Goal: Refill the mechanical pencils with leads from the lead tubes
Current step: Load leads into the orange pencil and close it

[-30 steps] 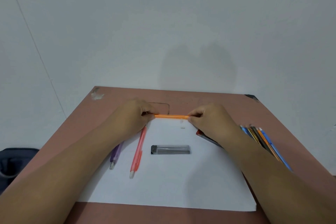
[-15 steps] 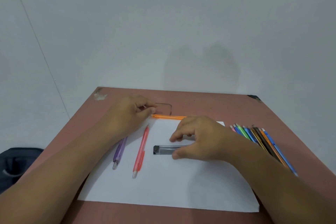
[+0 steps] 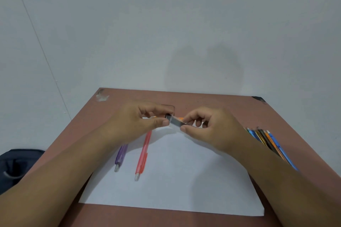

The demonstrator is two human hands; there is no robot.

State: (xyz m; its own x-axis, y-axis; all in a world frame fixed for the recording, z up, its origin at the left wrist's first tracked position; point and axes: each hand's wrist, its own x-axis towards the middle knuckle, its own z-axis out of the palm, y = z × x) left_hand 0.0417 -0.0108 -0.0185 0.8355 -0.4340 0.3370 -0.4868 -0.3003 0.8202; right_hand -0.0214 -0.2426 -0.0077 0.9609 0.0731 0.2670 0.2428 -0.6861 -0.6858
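Two hands: both raised just above the far edge of the paper, close together, sharing one small object between them.
Left hand: thumb and forefinger pinch the dark cap end of the lead tube; the other fingers are curled behind.
Right hand: thumb and forefinger pinch the opposite end of the same tube, remaining fingers loosely curled.
Lead tube: clear grey case with a black cap on its left end, held off the paper, slanting slightly down to the right; whether the cap is on or partly pulled off cannot be told.
Orange pencil: only a short sliver shows behind the tube, lying across the far edge of the paper; the rest is hidden by the hands.
Red pencil: lies on the paper, tip toward the viewer, its far end under the left hand.
Purple pencil: lies just left of the red one, roughly parallel, also partly under the left hand.
Paper: white sheet flat on the table.
Table: reddish-brown top against a pale wall.
Coloured pencils: a bunch at the right, off the paper, partly covered by the right forearm.
Dark bag: low at the left, beyond the table edge.
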